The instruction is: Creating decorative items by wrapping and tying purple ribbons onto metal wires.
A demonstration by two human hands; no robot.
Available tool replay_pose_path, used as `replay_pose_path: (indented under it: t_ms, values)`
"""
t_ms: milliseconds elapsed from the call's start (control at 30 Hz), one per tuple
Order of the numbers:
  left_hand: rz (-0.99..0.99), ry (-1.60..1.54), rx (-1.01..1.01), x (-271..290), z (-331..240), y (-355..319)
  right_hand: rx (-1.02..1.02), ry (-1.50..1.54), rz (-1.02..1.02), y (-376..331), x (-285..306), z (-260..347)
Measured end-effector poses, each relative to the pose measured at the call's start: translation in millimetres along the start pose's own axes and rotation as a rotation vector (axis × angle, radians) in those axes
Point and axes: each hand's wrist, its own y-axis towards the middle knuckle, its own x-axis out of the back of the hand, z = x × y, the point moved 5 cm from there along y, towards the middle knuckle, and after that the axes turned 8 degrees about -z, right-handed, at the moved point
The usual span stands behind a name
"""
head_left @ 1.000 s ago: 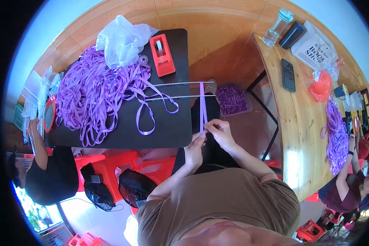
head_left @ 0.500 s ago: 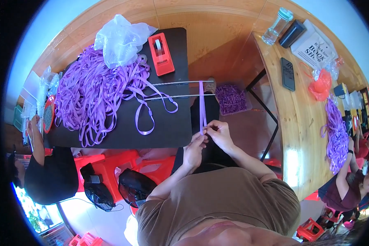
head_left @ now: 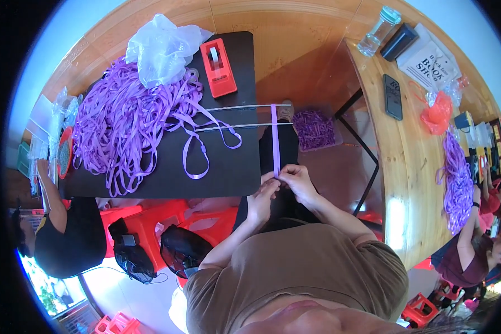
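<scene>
left hand (head_left: 262, 199) and right hand (head_left: 298, 183) pinch a purple ribbon (head_left: 275, 142) in their grip; it runs from metal rods (head_left: 247, 107) jutting past the bench (head_left: 231, 175), its near end hidden, seemingly behind fingers (head_left: 286, 175).

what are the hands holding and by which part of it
A purple strap, held at its near end by the left hand and right hand.

head-worn left fisheye is looking down past wearer's brown shirt (head_left: 312, 261), shirt is filling lower centre nearest the lens, left hand (head_left: 261, 201) and right hand (head_left: 298, 183) are sitting mid-frame farther out, panelled wall (head_left: 295, 44) is curving across the top
</scene>
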Motion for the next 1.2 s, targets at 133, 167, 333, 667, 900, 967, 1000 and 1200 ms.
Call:
replay_pose_path:
  t_ms: [133, 167, 333, 667, 900, 967, 1000, 1200]
  values:
    - [0.055, -0.022, 0.053, 4.5, 7.8, 11.1, -0.065, 0.089, 0.063, -4.7, -0.6, 2.2]
    - [0.061, -0.039, 0.097, 5.2, 8.6, 13.7, -0.065, 0.089, 0.063, -5.5, -0.2, 4.5]
    - [0.101, -0.063, 0.247, 4.3, 11.6, 11.2, -0.150, 0.184, 0.071, -4.0, 6.1, 13.4]
    - [0.251, -0.398, 0.530, -4.4, 6.0, 3.0, -0.095, 0.168, 0.248, 2.1, -5.2, 30.7]
    - [0.321, -0.462, 0.595, -8.8, 0.7, -1.4, -0.077, 0.203, 0.293, 1.7, -5.5, 27.3]
    - [0.338, -0.474, 0.597, -8.5, 2.5, -0.9, -0.076, 0.213, 0.291, 0.8, -4.8, 26.6]
    - [0.355, -0.487, 0.599, -8.5, 2.8, -0.9, -0.087, 0.210, 0.299, -0.6, -5.2, 27.6]
    - [0.396, -0.529, 0.612, -8.5, 4.4, 0.1, -0.070, 0.199, 0.308, -3.9, -3.9, 29.4]
